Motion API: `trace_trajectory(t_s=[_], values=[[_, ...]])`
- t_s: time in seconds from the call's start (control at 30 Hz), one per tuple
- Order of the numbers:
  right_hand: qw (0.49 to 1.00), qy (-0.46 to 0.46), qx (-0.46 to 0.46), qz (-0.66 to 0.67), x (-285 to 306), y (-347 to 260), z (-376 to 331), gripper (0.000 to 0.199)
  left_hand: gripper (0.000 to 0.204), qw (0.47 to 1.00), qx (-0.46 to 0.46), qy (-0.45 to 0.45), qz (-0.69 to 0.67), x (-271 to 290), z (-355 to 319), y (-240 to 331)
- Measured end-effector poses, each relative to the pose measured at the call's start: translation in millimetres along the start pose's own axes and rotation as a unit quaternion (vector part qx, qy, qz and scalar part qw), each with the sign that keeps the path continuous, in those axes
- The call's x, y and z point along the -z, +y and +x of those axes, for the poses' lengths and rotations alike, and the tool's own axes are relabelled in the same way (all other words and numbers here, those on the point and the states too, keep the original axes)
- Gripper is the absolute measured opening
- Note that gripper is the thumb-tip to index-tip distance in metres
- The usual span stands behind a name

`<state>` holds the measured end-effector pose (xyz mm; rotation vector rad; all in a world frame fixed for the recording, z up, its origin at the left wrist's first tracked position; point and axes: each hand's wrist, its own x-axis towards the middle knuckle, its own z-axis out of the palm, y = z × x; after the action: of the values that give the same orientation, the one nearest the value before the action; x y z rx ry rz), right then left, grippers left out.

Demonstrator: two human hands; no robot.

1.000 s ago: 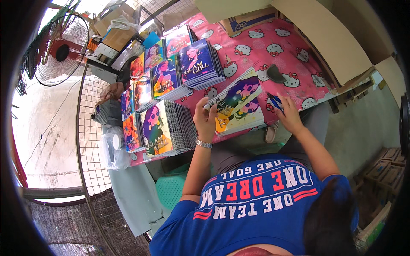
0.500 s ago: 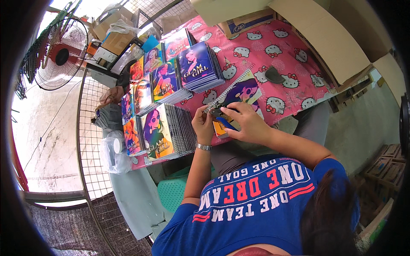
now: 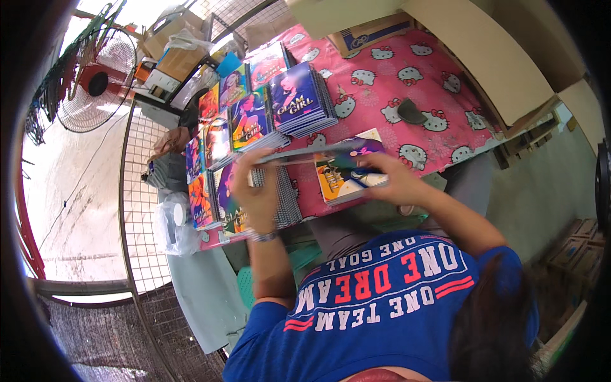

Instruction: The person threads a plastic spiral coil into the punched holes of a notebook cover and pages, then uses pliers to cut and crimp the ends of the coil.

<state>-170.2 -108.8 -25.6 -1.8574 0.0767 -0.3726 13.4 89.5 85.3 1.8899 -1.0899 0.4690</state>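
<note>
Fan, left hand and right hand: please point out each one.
Fan (image 3: 97, 83), head view: its dark hub.
Left hand (image 3: 255, 192), head view: its blurred middle.
Right hand (image 3: 400, 180), head view: its back.

Head view, single: wide fisheye, left of a side-by-side pair, head-worn. I look steeply down, past the blue shirt (image 3: 382, 299) at the picture's foot, and outward over the pink tablecloth (image 3: 375, 118). Left hand (image 3: 256, 191) and right hand (image 3: 396, 181): near range, about mid-frame. Fan (image 3: 97, 84): farther off, upper left. Straight edges: bowed toward a black surround.
</note>
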Motion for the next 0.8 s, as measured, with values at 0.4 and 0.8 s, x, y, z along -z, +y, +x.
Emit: trace_trajectory(t_s=[0.4, 0.8], values=[[0.931, 0.026, -0.168, -0.322, 126, 123, -22, 0.059, 0.045, 0.908, 0.091, -0.289, 0.288, 49, 40, -155], [0.674, 0.276, -0.325, -0.604, 296, 267, -2, 0.042, 0.054, 0.903, 0.337, -0.228, 0.140, 108, -76, -182]])
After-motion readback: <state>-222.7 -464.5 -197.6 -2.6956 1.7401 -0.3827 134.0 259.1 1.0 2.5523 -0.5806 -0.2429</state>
